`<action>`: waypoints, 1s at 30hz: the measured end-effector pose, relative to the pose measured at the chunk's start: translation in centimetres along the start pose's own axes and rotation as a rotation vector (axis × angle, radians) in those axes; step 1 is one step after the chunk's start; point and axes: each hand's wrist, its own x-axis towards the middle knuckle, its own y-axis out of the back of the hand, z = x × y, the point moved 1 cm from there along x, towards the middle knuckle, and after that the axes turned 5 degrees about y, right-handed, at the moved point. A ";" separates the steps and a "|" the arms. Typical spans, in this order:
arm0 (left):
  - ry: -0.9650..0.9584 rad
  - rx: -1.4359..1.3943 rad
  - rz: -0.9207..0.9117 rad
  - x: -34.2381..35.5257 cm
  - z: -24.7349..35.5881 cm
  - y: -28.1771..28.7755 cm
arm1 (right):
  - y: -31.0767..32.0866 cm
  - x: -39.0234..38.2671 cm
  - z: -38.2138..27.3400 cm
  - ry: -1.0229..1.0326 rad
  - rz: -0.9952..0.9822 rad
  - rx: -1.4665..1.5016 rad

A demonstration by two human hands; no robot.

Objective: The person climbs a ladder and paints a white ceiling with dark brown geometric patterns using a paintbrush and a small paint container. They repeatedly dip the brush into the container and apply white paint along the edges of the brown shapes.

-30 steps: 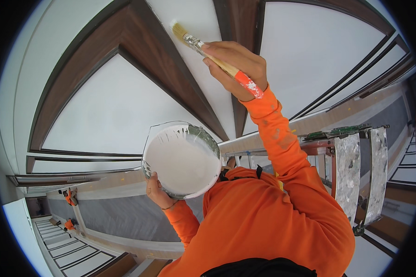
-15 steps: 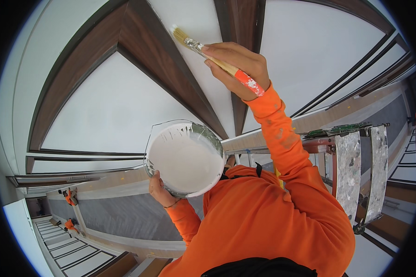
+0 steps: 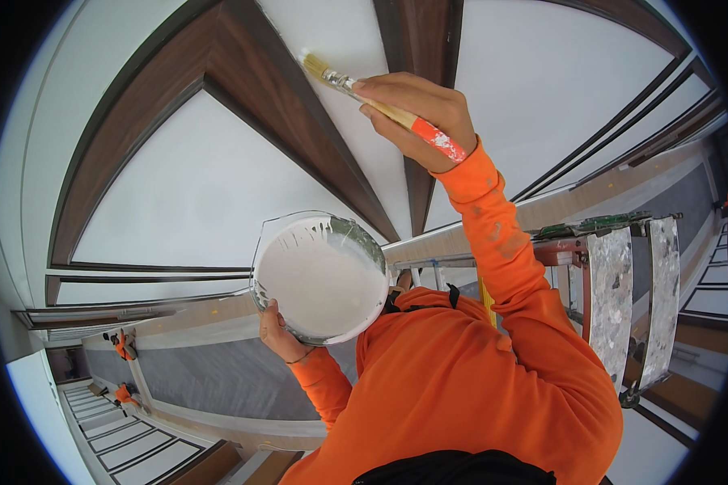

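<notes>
My right hand (image 3: 421, 117) grips a paintbrush (image 3: 388, 113) by its wooden handle, which has a red, paint-spotted end. The white-tipped bristles lie against the narrow white wall strip (image 3: 344, 48), close to the dark edge of a brown wood frame (image 3: 275, 105). Low in front of my body, my left hand (image 3: 281, 331) holds a paint bucket (image 3: 325, 279) by its side, fingers partly hidden beneath it. Off-white paint fills much of the bucket, with drips down its inner wall and a thin wire handle over the rim.
On my right stands a stepladder (image 3: 611, 299) with paint-splashed steps and a green top part. Far below at left, two people in orange (image 3: 124, 345) are on the grey-patterned floor (image 3: 218, 380). White panels with dark trim (image 3: 194, 186) cover the wall ahead.
The brush tip has slid slightly down along the white strip, and my right hand has shifted a little with it. The bucket has moved very slightly left.
</notes>
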 end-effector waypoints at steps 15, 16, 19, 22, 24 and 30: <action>0.029 -0.004 -0.002 -0.5 0.4 -0.9 | -0.6 -1.0 0.3 -0.041 0.012 0.000; 0.022 -0.001 -0.004 -0.3 0.2 -0.7 | -0.6 -1.0 0.3 -0.040 0.011 -0.003; 0.015 0.024 0.005 -0.8 0.6 -1.1 | -0.5 -1.3 0.3 -0.045 0.009 0.004; 0.027 0.029 0.018 -1.3 1.0 -1.7 | -0.6 -1.6 0.5 -0.043 0.010 -0.004; 0.034 0.030 0.023 -1.4 1.2 -1.9 | -0.6 -1.7 0.4 -0.055 0.001 -0.009; 0.044 0.004 -0.015 -1.2 0.9 -1.3 | -0.5 -1.9 0.4 -0.063 -0.007 -0.010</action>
